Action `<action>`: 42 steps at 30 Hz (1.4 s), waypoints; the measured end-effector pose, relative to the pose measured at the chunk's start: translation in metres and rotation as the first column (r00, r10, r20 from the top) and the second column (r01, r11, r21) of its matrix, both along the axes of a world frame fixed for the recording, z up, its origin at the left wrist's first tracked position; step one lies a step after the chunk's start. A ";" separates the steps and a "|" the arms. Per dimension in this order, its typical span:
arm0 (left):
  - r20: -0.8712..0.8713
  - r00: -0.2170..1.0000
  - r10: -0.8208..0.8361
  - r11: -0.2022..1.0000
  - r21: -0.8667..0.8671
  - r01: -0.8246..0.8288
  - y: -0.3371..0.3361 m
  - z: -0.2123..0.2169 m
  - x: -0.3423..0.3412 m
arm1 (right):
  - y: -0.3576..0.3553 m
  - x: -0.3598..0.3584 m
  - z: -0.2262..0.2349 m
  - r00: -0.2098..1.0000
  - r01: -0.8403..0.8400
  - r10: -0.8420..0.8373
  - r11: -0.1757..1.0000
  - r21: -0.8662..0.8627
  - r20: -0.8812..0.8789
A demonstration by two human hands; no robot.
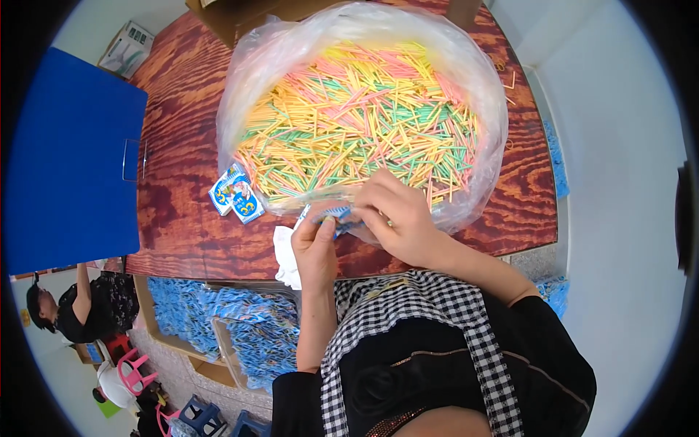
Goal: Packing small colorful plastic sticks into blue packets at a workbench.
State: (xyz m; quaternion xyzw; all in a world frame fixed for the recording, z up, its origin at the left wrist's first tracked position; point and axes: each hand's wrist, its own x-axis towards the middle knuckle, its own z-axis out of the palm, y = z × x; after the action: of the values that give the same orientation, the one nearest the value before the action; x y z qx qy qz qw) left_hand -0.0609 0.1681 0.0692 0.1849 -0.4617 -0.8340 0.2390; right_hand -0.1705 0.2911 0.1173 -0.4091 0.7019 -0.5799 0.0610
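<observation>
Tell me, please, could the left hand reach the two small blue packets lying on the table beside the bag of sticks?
Probably yes: the left hand sits close to the blue packets, with only bare table between them.

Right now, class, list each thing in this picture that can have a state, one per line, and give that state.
Clear plastic bag: open at the top, full of coloured sticks.
Coloured sticks: loose, heaped in the bag.
Small blue packet: pinched between both hands.
Left hand: fingers closed on the packet.
Right hand: fingers closed on the packet.
Two blue packets: lying flat on the table.
Box of blue packets: open, heaped full.
</observation>
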 end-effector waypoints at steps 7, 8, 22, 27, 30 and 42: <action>0.077 0.950 0.303 0.944 -0.158 -0.288 -0.045 0.005 0.017 | 0.003 -0.005 -0.009 0.981 -0.056 0.055 0.998 0.001 0.187; 0.092 0.914 0.396 0.908 -0.189 -0.374 -0.061 0.002 0.021 | 0.005 -0.008 -0.013 0.983 -0.027 0.023 0.999 0.017 0.183; -0.008 0.534 0.845 0.073 -0.989 -0.132 -0.139 -0.041 0.010 | -0.032 0.013 -0.062 0.982 -0.060 0.138 0.877 0.477 -0.132; 0.107 0.753 0.649 0.295 -0.948 -0.119 -0.065 -0.041 0.049 | -0.070 0.020 -0.101 0.985 0.044 0.042 0.876 0.481 -0.166; 0.188 0.831 0.523 0.182 -0.978 0.106 -0.032 -0.037 0.053 | -0.069 0.017 -0.095 0.995 -0.042 0.073 0.928 0.371 -0.071; 0.220 0.819 0.530 0.214 -0.969 0.122 -0.033 -0.041 0.053 | -0.059 0.023 -0.069 0.790 0.047 0.001 0.997 0.062 -0.613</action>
State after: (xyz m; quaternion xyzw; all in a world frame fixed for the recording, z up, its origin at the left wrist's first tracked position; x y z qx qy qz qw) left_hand -0.0083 0.1356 0.0283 0.2758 -0.8857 -0.2457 0.2811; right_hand -0.1478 0.2319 0.0481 -0.5639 0.7095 -0.3905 -0.1617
